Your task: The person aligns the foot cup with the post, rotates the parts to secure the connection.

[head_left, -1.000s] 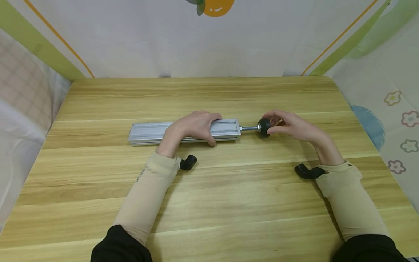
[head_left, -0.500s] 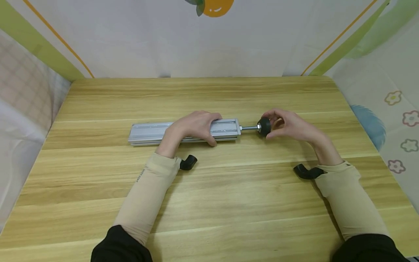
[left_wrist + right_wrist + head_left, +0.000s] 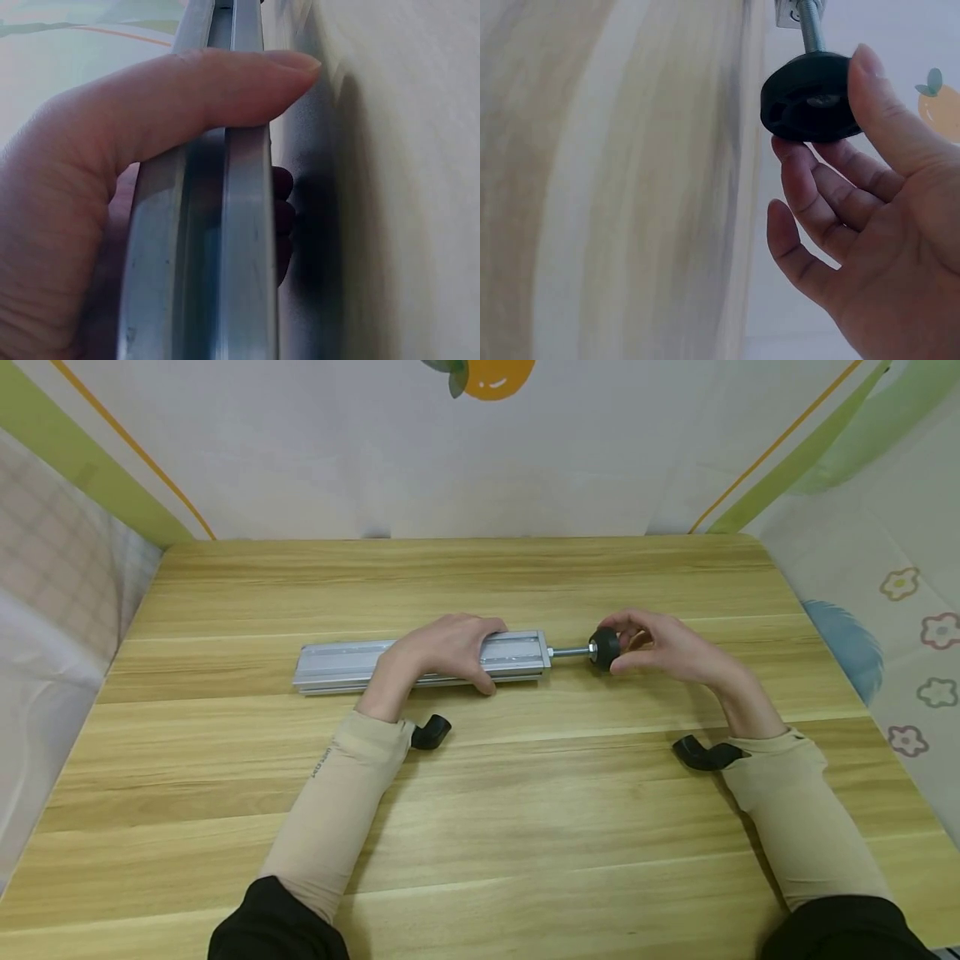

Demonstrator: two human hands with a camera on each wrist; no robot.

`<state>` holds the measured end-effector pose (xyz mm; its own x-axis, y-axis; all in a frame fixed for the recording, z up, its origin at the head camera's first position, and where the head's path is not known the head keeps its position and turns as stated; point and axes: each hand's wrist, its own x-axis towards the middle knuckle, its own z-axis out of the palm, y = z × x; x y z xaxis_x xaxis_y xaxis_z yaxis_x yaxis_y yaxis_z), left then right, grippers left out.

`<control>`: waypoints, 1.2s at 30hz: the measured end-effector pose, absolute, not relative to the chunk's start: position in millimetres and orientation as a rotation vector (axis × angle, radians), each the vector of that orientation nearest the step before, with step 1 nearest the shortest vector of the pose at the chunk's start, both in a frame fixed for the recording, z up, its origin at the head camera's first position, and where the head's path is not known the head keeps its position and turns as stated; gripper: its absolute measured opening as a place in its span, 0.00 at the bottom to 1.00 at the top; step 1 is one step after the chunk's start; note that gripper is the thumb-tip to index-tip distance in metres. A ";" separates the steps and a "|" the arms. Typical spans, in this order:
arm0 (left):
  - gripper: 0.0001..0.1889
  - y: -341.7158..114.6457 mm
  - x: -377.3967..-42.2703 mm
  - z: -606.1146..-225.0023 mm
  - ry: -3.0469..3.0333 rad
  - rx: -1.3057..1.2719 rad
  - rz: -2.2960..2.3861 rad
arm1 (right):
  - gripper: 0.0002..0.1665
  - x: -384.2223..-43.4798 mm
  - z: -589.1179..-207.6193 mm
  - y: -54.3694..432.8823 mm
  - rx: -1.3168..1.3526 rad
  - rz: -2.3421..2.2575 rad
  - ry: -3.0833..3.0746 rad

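A grooved aluminium profile lies lengthwise across the table, with a threaded rod sticking out of its right end cap. On the rod's far end sits a round black levelling foot, a nut just behind it. My left hand grips the profile from above near its middle. In the left wrist view the thumb crosses the slotted side and fingertips show beyond the lower edge. My right hand pinches the foot's rim; in the right wrist view its hollow underside faces the palm.
The wood-grain table spreads around the profile. A white printed curtain stands behind its back edge, with more cloth at both sides. Black curved pieces stick out from both sleeve cuffs.
My right fingers have shifted a little around the foot's rim, the thumb moving slightly. The left hand keeps its hold, and the profile stays in nearly the same place.
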<state>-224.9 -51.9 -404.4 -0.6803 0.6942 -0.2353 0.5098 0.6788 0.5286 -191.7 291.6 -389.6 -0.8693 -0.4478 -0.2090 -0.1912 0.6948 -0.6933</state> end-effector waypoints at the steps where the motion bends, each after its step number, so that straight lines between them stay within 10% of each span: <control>1: 0.40 -51.7 -224.9 -404.2 2.473 0.938 0.597 | 0.36 -191.6 -389.4 291.5 -0.496 -0.981 2.548; 36: 0.37 -48.7 -220.6 -398.0 2.502 0.943 0.559 | 0.35 -190.5 -383.2 291.6 -0.483 -0.964 2.559</control>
